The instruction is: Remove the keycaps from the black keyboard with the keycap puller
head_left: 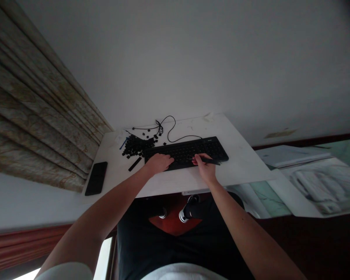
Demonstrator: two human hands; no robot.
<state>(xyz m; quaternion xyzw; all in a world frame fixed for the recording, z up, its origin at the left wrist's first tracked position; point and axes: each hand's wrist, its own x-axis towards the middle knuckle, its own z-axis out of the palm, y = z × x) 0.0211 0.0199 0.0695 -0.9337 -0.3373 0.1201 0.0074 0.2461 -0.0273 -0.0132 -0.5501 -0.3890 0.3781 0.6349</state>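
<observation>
A black keyboard [186, 147] lies on the white table, with bare patches among its keys too dim to tell apart. My left hand [159, 163] is closed over its front left part, fingers bent onto the keys and front edge. In my right hand [205, 167] is a keycap puller [211, 160], its dark handle pointing right and its thin wire end over the keys near the middle. A heap of loose black keycaps [137, 146] sits left of the keyboard. A long black key [134, 164], probably the space bar, lies in front of that heap.
The keyboard's cable [175, 126] curls along the back of the white table [239, 171]. A thin blue stick [123, 143] is beside the keycaps. A black phone [96, 178] rests at the left edge, near the curtain [46, 105]. Bagged items [323, 186] stand at right.
</observation>
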